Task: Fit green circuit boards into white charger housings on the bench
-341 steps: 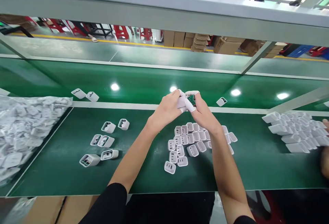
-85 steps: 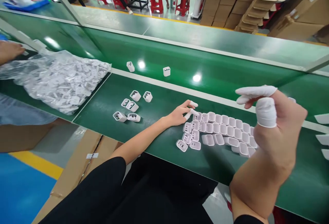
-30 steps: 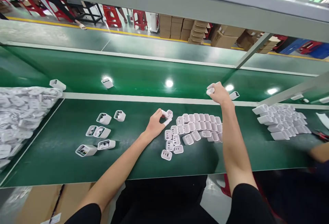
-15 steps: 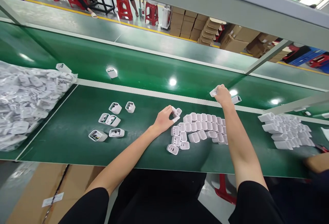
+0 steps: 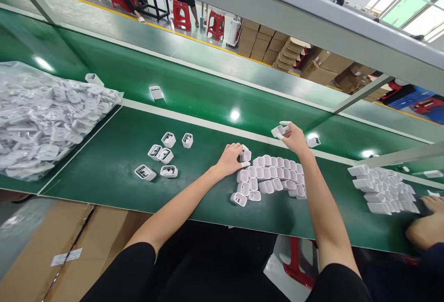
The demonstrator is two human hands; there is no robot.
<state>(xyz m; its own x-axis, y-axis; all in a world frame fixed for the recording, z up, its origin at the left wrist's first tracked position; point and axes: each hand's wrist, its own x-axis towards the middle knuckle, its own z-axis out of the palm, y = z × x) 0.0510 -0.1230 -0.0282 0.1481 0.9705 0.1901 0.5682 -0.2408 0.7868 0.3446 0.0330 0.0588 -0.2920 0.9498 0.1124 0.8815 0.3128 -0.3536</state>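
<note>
My left hand [image 5: 229, 159] is closed around a white charger housing [image 5: 246, 155] at the left end of the grouped housings, thumb and fingers on its sides. Farther back and to the right, my right hand [image 5: 294, 139] pinches another white charger housing [image 5: 278, 131] above the rear edge of the bench. Packed rows of white housings [image 5: 274, 172] stand between my arms, some showing port slots on top. Off to the left stand several open housings [image 5: 165, 156] with dark parts visible inside.
A clear plastic bag [image 5: 52, 117] full of white parts lies at the left. Single housings [image 5: 156, 92] rest beyond the pale strip [image 5: 194, 120]. More stacked housings [image 5: 383, 190] stand at the right beside another person's hand [image 5: 428, 223]. A metal beam [image 5: 277, 24] crosses overhead.
My right hand has moved slightly left and lower with its housing, its fingers spread more around it. My left hand remains at its housing. The camera view has shifted and tilted.
</note>
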